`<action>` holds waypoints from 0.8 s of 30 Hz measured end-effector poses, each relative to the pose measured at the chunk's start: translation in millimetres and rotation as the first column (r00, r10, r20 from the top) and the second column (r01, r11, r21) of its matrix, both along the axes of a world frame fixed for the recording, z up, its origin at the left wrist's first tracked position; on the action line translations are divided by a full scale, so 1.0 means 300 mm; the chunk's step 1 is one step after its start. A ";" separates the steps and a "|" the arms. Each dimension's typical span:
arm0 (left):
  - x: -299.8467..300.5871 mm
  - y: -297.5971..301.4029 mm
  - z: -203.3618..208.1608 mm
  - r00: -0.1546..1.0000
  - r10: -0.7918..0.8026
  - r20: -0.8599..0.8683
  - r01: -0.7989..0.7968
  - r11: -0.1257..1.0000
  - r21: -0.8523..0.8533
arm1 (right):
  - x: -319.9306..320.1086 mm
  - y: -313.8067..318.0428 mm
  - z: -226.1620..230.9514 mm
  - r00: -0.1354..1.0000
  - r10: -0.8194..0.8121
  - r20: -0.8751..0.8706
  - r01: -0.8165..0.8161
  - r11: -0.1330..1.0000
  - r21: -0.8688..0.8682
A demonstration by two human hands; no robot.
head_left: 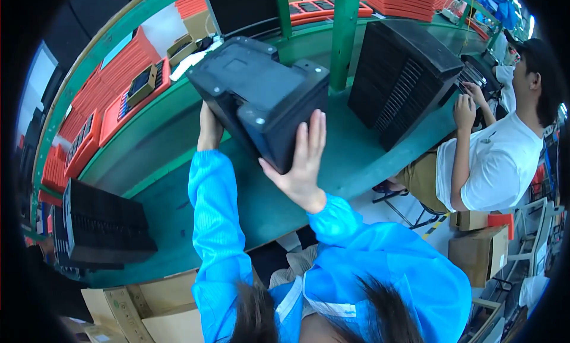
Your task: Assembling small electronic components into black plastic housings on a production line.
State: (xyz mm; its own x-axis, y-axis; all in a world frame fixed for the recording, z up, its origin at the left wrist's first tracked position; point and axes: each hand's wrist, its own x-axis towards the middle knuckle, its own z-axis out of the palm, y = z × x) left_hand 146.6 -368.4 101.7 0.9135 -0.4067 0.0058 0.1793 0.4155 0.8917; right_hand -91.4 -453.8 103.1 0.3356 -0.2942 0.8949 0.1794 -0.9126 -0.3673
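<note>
Between my two hands is a bulky black plastic case [261, 84] with a recessed panel on its upper face and small round silvery spots at its corners. It is tilted and looks raised above the green workbench [172, 224]. My left hand [210, 128] grips its left side, with the fingers mostly hidden behind it. Against the near right side lies my right hand [301, 168], fingers stretched up along the wall and thumb near the lower edge. To the right stands a tall black slatted block [404, 76], apart from the case.
Another black slatted block [107, 221] stands at the bench's left end. Green posts [344, 40] and a shelf with red trays [127, 105] and a dark screen [243, 10] line the back. A co-worker in a white shirt [499, 159] sits at right. Cardboard boxes [148, 307] stand near left.
</note>
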 end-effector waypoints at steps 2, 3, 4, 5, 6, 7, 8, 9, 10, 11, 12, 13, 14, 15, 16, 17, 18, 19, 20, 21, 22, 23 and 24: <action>-0.070 0.006 0.027 0.999 0.003 0.041 -0.003 1.000 -0.012 | -0.028 -0.087 0.035 0.996 0.089 0.033 -0.090 0.996 0.023; -0.106 -0.003 0.029 0.999 -0.002 0.040 0.003 1.000 -0.014 | -0.042 -0.138 0.043 0.982 0.181 0.050 -0.184 0.982 0.053; -0.146 -0.018 0.032 0.997 0.025 0.080 -0.020 0.998 -0.061 | -0.057 -0.204 0.055 0.983 0.175 0.048 -0.178 0.983 0.052; -0.186 -0.034 0.027 0.992 0.054 0.115 -0.042 0.993 -0.106 | -0.068 -0.278 0.062 0.963 0.268 -0.020 -0.264 0.957 0.123; -0.227 -0.051 0.014 0.985 0.087 0.146 -0.065 0.986 -0.154 | -0.070 -0.323 0.068 0.928 0.363 -0.082 -0.342 0.919 0.198; -0.265 -0.064 -0.009 0.987 0.083 0.137 -0.062 0.986 -0.152 | -0.063 -0.341 0.059 0.929 0.359 -0.090 -0.336 0.920 0.201; -0.302 -0.074 -0.033 0.982 0.044 0.186 -0.011 0.985 -0.174 | -0.055 -0.356 0.039 0.933 0.355 -0.051 -0.323 0.894 0.311; -0.328 -0.087 -0.047 0.971 0.014 0.238 0.033 0.980 -0.196 | -0.037 -0.369 0.023 0.936 0.353 -0.011 -0.317 0.854 0.412; -0.358 -0.113 -0.058 0.903 0.031 0.428 0.031 0.990 -0.136 | -0.020 -0.381 0.013 0.938 0.345 0.027 -0.310 0.802 0.510; -0.383 -0.131 -0.067 0.798 0.040 0.601 0.005 0.997 -0.074 | 0.005 -0.388 0.010 0.932 0.362 0.021 -0.321 0.796 0.513; -0.384 -0.146 -0.088 0.786 0.043 0.616 -0.074 0.997 0.024 | 0.033 -0.395 0.006 0.972 0.231 0.038 -0.220 0.846 0.485; -0.378 -0.155 -0.100 0.772 0.052 0.634 -0.165 0.979 0.121 | 0.070 -0.393 0.007 0.992 0.109 0.065 -0.127 0.880 0.458; -0.401 -0.176 -0.082 0.774 0.099 0.625 -0.177 0.982 0.064 | 0.099 -0.381 0.017 0.994 -0.013 0.108 -0.035 0.903 0.427; -0.424 -0.204 -0.058 0.774 0.146 0.616 -0.191 0.982 0.007 | 0.111 -0.384 0.030 0.990 -0.078 0.118 0.029 0.928 0.372; -0.411 -0.220 -0.051 0.682 0.167 0.713 -0.254 0.967 0.016 | 0.124 -0.400 0.031 0.983 -0.136 0.121 0.091 0.942 0.323; -0.389 -0.231 -0.051 0.576 0.175 0.798 -0.324 0.946 0.026 | 0.134 -0.408 0.032 0.978 -0.181 0.106 0.145 0.949 0.280; -0.379 -0.254 -0.045 0.532 0.179 0.828 -0.343 0.939 0.018 | 0.132 -0.419 0.045 0.968 -0.230 0.100 0.201 0.951 0.234; -0.368 -0.274 -0.040 0.485 0.180 0.856 -0.361 0.932 0.009 | 0.130 -0.424 0.065 0.964 -0.249 0.093 0.226 0.951 0.210; -0.360 -0.300 -0.035 0.474 0.196 0.858 -0.394 0.919 0.008 | 0.120 -0.433 0.086 0.956 -0.280 0.087 0.261 0.948 0.182; -0.349 -0.312 -0.039 0.496 0.190 0.847 -0.352 0.936 -0.003 | 0.121 -0.422 0.087 0.966 -0.243 0.089 0.223 0.957 0.187; -0.334 -0.324 -0.040 0.515 0.185 0.837 -0.310 0.950 -0.019 | 0.126 -0.410 0.088 0.964 -0.257 0.065 0.247 0.960 0.130; -0.325 -0.331 -0.047 0.507 0.203 0.837 -0.346 0.938 -0.018 | 0.128 -0.398 0.079 0.961 -0.273 0.041 0.270 0.960 0.069; -0.321 -0.340 -0.051 0.527 0.201 0.826 -0.325 0.945 -0.023 | 0.128 -0.399 0.072 0.970 -0.238 0.042 0.235 0.970 0.067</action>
State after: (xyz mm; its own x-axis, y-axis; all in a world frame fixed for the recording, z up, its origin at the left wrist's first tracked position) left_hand 50.4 -470.5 86.4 0.6088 -0.2024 0.7671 -0.7410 0.2004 0.6409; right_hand -53.1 -573.6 124.7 0.2056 -0.4143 0.8866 -0.0200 -0.9075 -0.4195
